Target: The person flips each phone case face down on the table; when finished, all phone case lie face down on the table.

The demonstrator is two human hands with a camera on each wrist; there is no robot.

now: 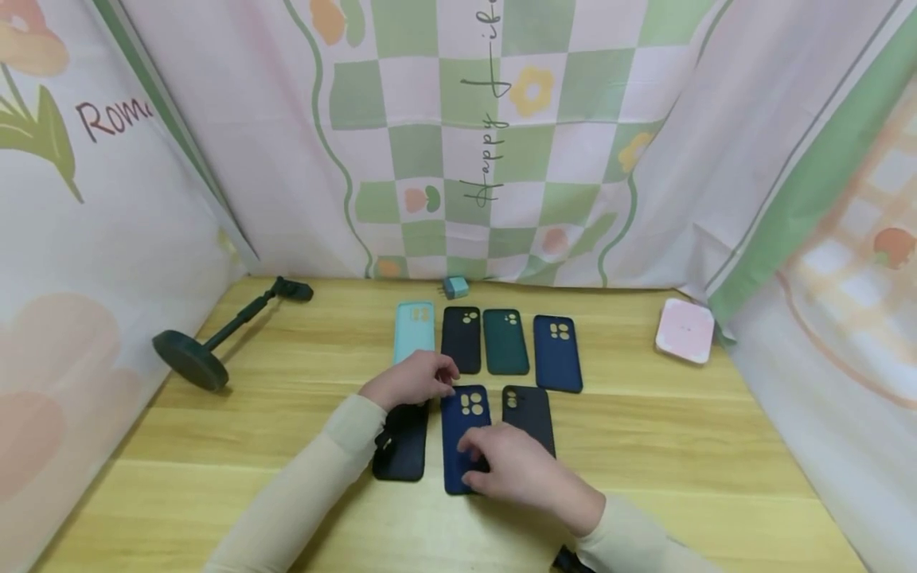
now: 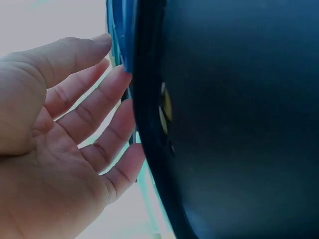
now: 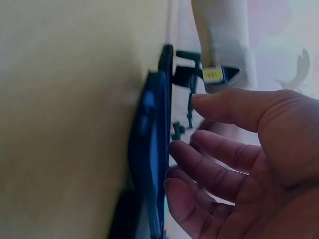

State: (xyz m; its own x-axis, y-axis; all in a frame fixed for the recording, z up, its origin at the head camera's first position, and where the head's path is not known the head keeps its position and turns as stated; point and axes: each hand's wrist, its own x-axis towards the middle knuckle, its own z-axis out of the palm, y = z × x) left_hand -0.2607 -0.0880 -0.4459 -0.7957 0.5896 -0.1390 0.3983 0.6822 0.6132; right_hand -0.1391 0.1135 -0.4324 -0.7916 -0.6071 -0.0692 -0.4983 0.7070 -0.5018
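Note:
In the head view a dark blue phone case [image 1: 454,450] lies in the middle of the front row. My right hand [image 1: 512,469] hovers over its lower half, thumb and fingers spread apart. My left hand [image 1: 415,378] is at its upper left corner, fingers loosely bent, reaching over the top of a black phone case [image 1: 403,454]. That black case fills much of the left wrist view, beside the relaxed fingers [image 2: 112,124]. The right wrist view shows the blue case edge-on near the fingertips [image 3: 177,186]. Right of it lies another black phone case [image 1: 532,410], partly hidden by my right hand.
Behind stands a row of phone cases: light blue [image 1: 413,330], black [image 1: 458,342], dark green [image 1: 505,344] and dark blue [image 1: 558,358]. Further out are a small blue charger plug [image 1: 455,287], a dark green stand [image 1: 189,360] and a pink-white square item [image 1: 685,330]. Curtains border the table.

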